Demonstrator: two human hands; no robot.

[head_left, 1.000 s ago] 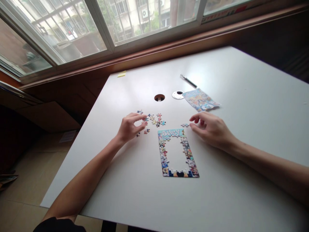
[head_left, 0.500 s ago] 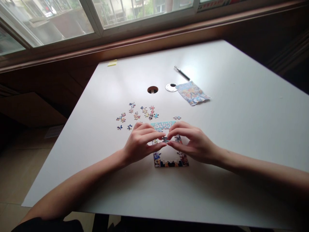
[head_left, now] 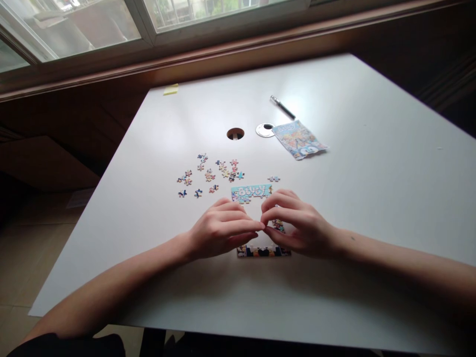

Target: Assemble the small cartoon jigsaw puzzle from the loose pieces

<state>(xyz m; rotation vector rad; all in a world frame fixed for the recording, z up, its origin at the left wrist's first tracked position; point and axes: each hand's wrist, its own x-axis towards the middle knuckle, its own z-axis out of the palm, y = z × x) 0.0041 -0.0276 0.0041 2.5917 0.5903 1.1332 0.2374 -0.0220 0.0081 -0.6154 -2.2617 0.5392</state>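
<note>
Both hands meet over a small jigsaw puzzle (head_left: 254, 191), whose border is joined and whose middle is bare. My left hand (head_left: 225, 225) comes in from the left with its fingers closed, its index fingertip touching the right fingertips. Thumb and fingers of my right hand (head_left: 297, 223) are pinched together above the puzzle's right side. The puzzle piece seen between the hands a moment earlier is now hidden by the fingertips. Beyond my left hand lie several loose puzzle pieces (head_left: 209, 175). A separate light-blue piece (head_left: 274, 178) rests just past the puzzle's top edge.
A printed puzzle packet (head_left: 299, 140) lies farther back, beside a round metal cover (head_left: 264, 130) and a black pen (head_left: 282, 107). A cable hole (head_left: 235, 134) opens in the white table (head_left: 372, 198). Yellow tape (head_left: 171, 89) marks the far left corner, below the window.
Both hands have shifted slightly toward me, and their fingertips have come together. The dark piece between them has gone out of sight. More of the puzzle's top strip shows.
</note>
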